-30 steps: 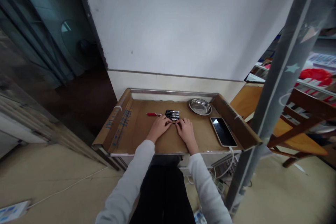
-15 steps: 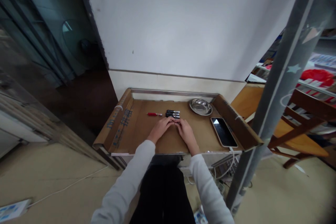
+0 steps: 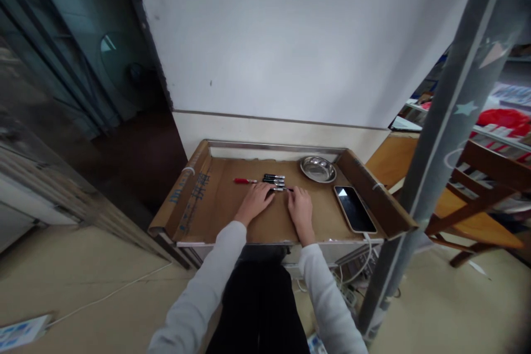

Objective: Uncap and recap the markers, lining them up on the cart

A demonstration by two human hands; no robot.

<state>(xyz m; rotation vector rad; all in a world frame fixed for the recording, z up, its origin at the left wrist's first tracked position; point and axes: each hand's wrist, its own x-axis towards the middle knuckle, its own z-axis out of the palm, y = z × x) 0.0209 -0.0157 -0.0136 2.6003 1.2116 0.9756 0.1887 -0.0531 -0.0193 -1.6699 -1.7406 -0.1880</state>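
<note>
Several black markers (image 3: 274,178) with silver ends lie side by side on the cardboard-lined table (image 3: 224,210). One more black marker (image 3: 278,189) spans the gap between my hands, just in front of that row. My left hand (image 3: 256,199) has its fingers closed around the left end of it. At the right end, the fingertips of my right hand (image 3: 300,204) are bent together on its thin dark tip. A red marker (image 3: 244,181) lies just beyond my left hand, to the left of the row.
A round metal dish (image 3: 317,169) stands at the back right. In front of it lies a phone (image 3: 354,209) with a white cable. Cardboard flaps (image 3: 375,193) rise along the table's sides. A grey post (image 3: 431,116) and a wooden chair (image 3: 468,210) stand to the right.
My hands, close together before, have moved apart, the right one to the right. The black marker between them now shows. The other markers, dish and phone stay in place.
</note>
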